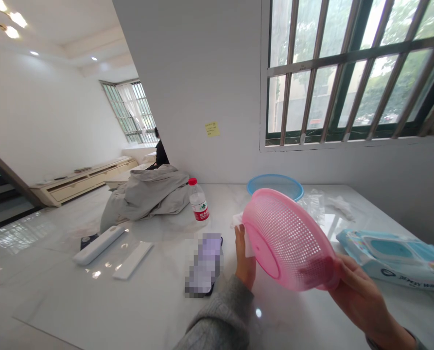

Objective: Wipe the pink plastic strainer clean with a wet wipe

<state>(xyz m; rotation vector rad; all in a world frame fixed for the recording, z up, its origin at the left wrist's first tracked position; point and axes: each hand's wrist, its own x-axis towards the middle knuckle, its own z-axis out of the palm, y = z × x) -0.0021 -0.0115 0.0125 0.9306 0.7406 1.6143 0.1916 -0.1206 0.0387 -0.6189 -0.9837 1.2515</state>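
A pink perforated plastic basket is held tilted on its side above the table, its base facing left and toward me. My right hand grips its rim at the lower right, fingers partly hidden behind the rim. On the other side, my left hand is beside the base with a thin white wipe between hand and basket. Most of that hand's fingers are hidden behind the wipe and basket. Just behind the pink basket lies a round blue mesh basket by the wall.
A blue wipes pack lies at right, near crumpled clear plastic. Left of my hands are a phone, a red-capped bottle, grey cloth and two white objects. A person sits far behind.
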